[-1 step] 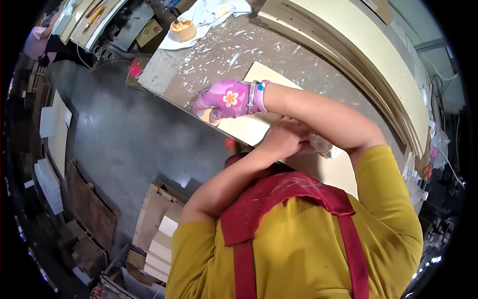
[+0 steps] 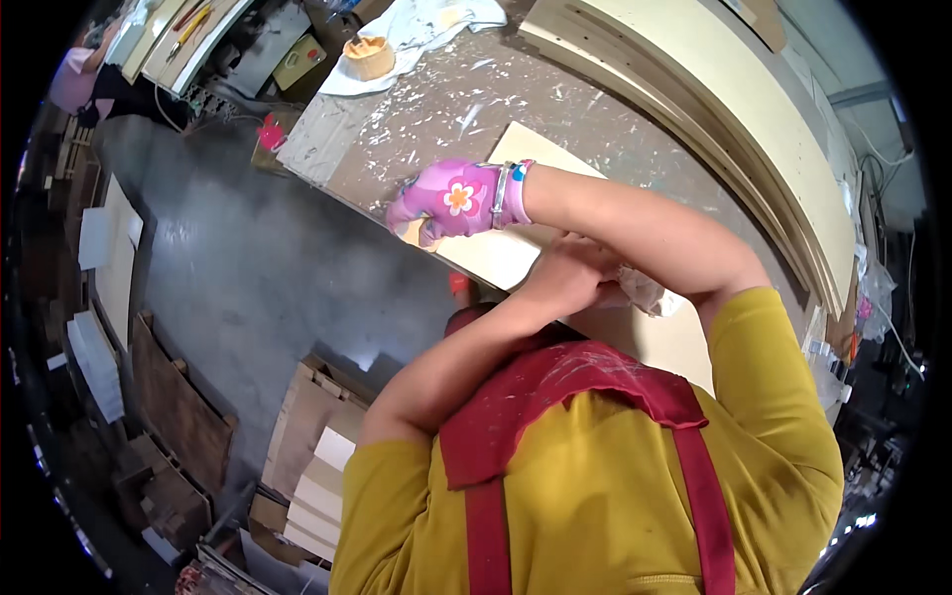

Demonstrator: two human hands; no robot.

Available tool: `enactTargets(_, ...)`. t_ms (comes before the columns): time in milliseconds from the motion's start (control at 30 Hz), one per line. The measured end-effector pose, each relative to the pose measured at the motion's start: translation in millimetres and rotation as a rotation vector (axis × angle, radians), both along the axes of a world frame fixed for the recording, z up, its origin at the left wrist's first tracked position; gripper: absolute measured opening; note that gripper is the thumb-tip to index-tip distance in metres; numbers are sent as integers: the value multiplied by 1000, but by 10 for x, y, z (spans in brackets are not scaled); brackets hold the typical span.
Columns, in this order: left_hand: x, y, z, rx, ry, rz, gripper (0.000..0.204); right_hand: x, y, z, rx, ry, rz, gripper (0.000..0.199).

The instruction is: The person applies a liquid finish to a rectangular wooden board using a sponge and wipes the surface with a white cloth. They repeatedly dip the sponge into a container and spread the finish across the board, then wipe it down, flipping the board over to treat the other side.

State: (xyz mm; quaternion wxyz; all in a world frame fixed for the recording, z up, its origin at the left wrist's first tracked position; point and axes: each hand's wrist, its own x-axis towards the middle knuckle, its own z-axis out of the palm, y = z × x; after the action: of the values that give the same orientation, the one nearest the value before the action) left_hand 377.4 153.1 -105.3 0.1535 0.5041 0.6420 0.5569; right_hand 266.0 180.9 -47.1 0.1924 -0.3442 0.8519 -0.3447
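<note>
Board [image 2: 499,258] seems, we judge, steadied by right hand [image 2: 448,202] curled at its edge, grip unclear, while left hand [image 2: 568,273] clutches crumpled wrap [image 2: 651,296].

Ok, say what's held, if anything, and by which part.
The left hand seems to hold a crumpled wad by its left end; whether the gloved right hand grips anything cannot be told.

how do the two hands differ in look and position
The right hand wears a pink-purple glove with a flower on it; the left hand looks bare. The right hand is out in the open, farther toward the picture's left, while the left hand is partly hidden by the right forearm, beside a crumpled pale wad. Both are at the pale board.
</note>
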Motion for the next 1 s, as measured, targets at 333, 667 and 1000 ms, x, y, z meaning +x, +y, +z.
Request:
enactTargets(333, -61, -31, 51, -152, 217, 54, 45, -257, 150, -142, 154, 104, 110, 35)
enactTargets(667, -50, 17, 33, -238, 270, 34, 42, -164, 299, -390, -116, 163, 18, 34)
enactTargets(1000, -82, 16, 23, -239, 333, 5, 39, -433, 1299, -228, 42, 238, -295, 36)
